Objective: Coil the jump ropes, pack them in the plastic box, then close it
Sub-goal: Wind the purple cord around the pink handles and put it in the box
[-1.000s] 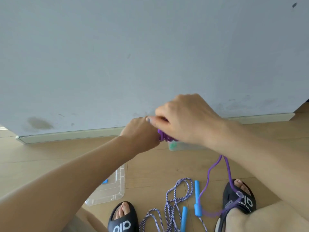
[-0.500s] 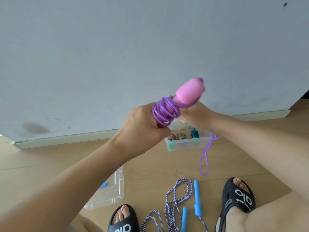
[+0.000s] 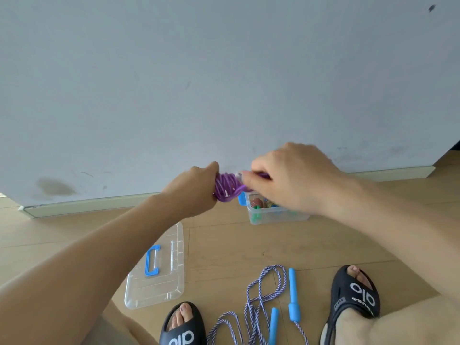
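Floor [image 3: 249,245] of pale wood planks, meeting a grey-blue wall [image 3: 224,70] with a scuffed baseboard [image 3: 87,204]. One purple rope [image 3: 227,186], coiled, held in the air between both hands: left hand [image 3: 193,189] clenched around the bundle, right hand [image 3: 293,178] pinching its end. One clear box [image 3: 276,212] near the wall, holding coloured items. One lid [image 3: 159,267] with blue handle, lying apart. One striped rope [image 3: 261,302] with two blue handles, loose between two black sandals [image 3: 356,292].
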Demonstrator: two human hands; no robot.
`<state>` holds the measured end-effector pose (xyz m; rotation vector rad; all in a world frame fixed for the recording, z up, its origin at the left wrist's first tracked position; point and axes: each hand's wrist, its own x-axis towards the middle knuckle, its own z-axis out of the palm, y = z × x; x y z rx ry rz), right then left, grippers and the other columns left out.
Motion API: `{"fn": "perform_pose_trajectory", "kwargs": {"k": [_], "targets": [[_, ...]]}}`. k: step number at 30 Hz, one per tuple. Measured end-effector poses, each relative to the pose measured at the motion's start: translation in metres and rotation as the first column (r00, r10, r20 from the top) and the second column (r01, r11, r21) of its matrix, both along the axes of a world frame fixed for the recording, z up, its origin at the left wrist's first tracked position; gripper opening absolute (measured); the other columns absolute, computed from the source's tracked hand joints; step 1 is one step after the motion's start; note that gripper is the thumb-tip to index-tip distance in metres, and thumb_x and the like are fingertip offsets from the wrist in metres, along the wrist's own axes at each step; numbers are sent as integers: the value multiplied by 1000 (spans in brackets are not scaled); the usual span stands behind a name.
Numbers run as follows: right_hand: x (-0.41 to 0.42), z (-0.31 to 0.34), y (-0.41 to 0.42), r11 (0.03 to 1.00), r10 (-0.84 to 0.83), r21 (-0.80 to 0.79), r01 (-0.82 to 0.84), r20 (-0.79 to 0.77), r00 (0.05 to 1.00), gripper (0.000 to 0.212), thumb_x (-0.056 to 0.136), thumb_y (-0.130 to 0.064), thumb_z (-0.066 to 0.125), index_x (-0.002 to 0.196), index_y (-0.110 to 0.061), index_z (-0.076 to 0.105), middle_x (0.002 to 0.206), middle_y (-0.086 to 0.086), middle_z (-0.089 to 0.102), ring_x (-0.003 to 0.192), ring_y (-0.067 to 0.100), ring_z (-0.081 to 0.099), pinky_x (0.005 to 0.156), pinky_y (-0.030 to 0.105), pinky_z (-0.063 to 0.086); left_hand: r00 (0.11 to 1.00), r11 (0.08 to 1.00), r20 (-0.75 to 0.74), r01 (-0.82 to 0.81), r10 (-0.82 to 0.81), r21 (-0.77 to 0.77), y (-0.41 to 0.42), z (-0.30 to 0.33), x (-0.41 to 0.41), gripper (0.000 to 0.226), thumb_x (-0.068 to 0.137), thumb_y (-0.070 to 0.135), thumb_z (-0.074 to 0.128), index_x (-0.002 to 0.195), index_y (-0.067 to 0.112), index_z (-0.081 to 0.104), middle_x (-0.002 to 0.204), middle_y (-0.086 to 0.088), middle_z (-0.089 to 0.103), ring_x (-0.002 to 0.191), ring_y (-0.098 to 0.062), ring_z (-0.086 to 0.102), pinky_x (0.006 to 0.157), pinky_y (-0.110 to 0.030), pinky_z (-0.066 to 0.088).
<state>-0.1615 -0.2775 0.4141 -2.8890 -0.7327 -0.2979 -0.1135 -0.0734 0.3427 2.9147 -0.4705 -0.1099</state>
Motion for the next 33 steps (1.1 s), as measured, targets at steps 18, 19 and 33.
{"fn": "perform_pose_trajectory", "kwargs": {"k": [18, 19, 33], "targets": [[50, -70, -8, 596, -392, 636, 490, -302, 869, 45, 106, -10, 33, 70, -23, 57, 59, -14, 59, 53, -6, 53, 63, 33, 40, 932, 839, 174, 361, -317, -406, -34, 32, -48, 27, 70, 14, 78, 83, 17, 55, 65, 5, 58, 60, -18, 46, 51, -24, 33], [48, -70, -10, 507, -521, 661, 553, -276, 808, 45, 105, -4, 26, 79, -23, 57, 65, -15, 62, 57, -8, 55, 59, 27, 44, 965, 827, 121, 262, -233, -497, -34, 35, -46, 29, 70, 14, 78, 87, 18, 55, 69, 4, 61, 61, -16, 48, 53, -24, 36], [-1, -16, 9, 990, 4, -142, -23, -135, 991, 45, 101, -43, 34, 71, -15, 51, 62, -1, 45, 66, 29, 50, 55, 33, 28, 977, 941, -177, -167, 118, -295, -15, 2, 0, 22, 74, 7, 67, 85, 15, 50, 73, 3, 55, 65, -18, 51, 51, -25, 35]]}}
